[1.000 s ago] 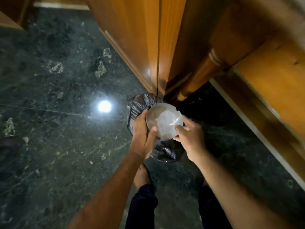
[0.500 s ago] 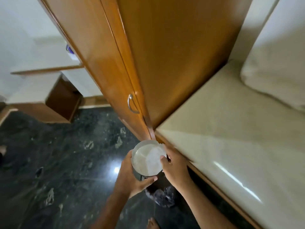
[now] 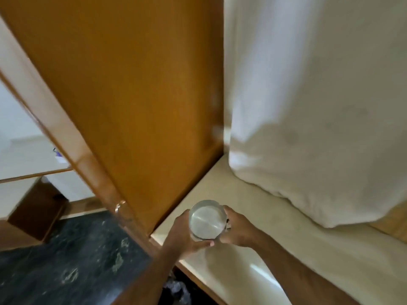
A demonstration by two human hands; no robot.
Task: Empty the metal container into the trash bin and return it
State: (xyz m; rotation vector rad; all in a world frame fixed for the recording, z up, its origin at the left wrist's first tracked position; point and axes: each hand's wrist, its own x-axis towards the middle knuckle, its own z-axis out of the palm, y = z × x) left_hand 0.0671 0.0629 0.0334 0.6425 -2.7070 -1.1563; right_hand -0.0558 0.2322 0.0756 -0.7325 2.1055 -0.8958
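Observation:
A round metal container is held upright between both hands over the near-left corner of a cream tabletop. My left hand wraps its left side and bottom. On the right side, my right hand grips the rim. The inside looks shiny and pale; I cannot tell if anything lies in it. The trash bin's black bag shows at the bottom edge, below the table edge and between my forearms.
A tall wooden cupboard with a metal handle stands just left of the tabletop. White cloth hangs over the table's far right. Dark green marble floor lies at lower left, with a low wooden shelf beyond.
Both hands lifted the container from over the black bin bag up to tabletop height. The view swung upward from the floor to the cupboard and table.

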